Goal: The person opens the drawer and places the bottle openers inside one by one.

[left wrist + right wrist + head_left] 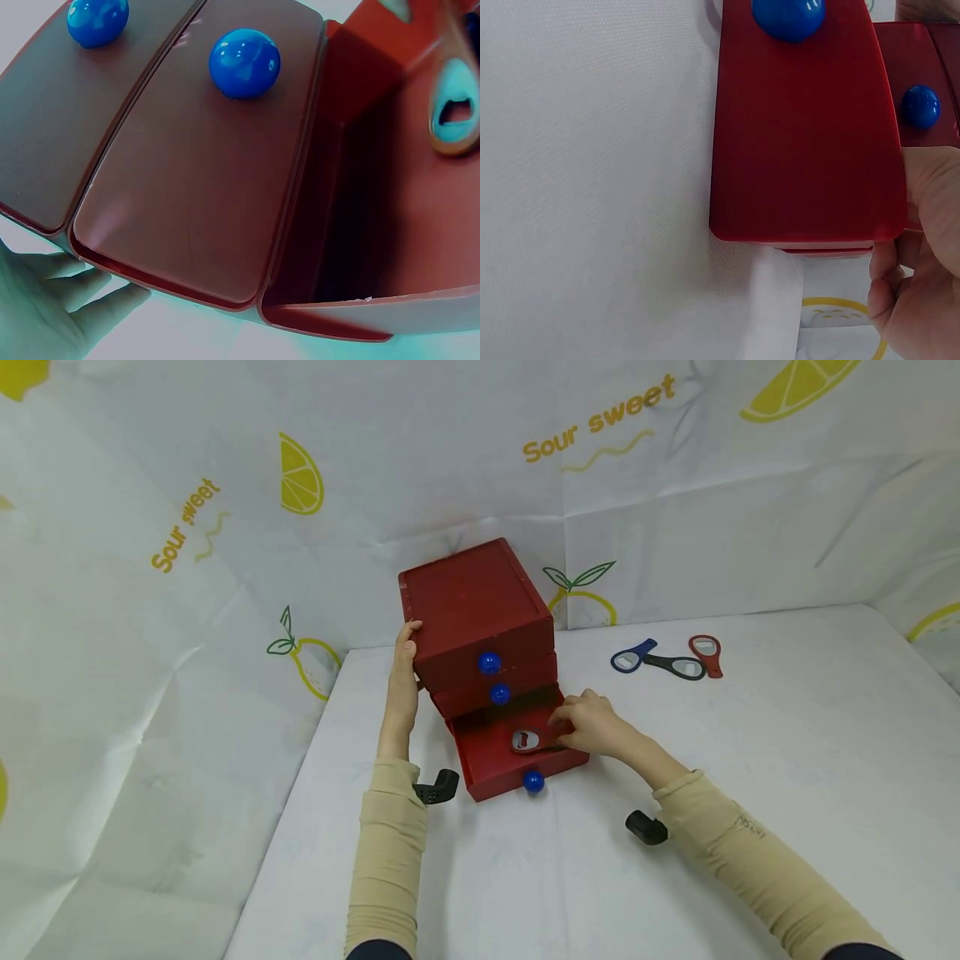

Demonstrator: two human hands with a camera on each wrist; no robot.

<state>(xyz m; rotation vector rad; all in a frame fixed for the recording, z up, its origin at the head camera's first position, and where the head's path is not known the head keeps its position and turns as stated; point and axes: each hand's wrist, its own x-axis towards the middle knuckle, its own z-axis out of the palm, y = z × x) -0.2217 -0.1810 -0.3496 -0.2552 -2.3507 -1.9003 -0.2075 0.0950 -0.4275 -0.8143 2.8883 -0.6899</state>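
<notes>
A small red drawer cabinet [472, 602] stands with its bottom drawer [495, 768] pulled out. My left hand [403, 672] rests along the cabinet's left side, and its fingers are nearly straight in the left wrist view. Over the right part of that drawer, my right hand [592, 724] pinches the handle of a red bottle opener [525, 741]. The opener's metal head [452, 86] points left, low over the drawer floor. In the right wrist view, the drawer front partly hides the right fingers and covers the opener.
Three more bottle openers lie together at the table's back right: a blue one [628, 658], a black one [678, 667] and a red one [707, 656]. Blue round knobs [489, 663] stick out from the drawer fronts. A lemon-printed white cloth [450, 460] hangs close behind the cabinet.
</notes>
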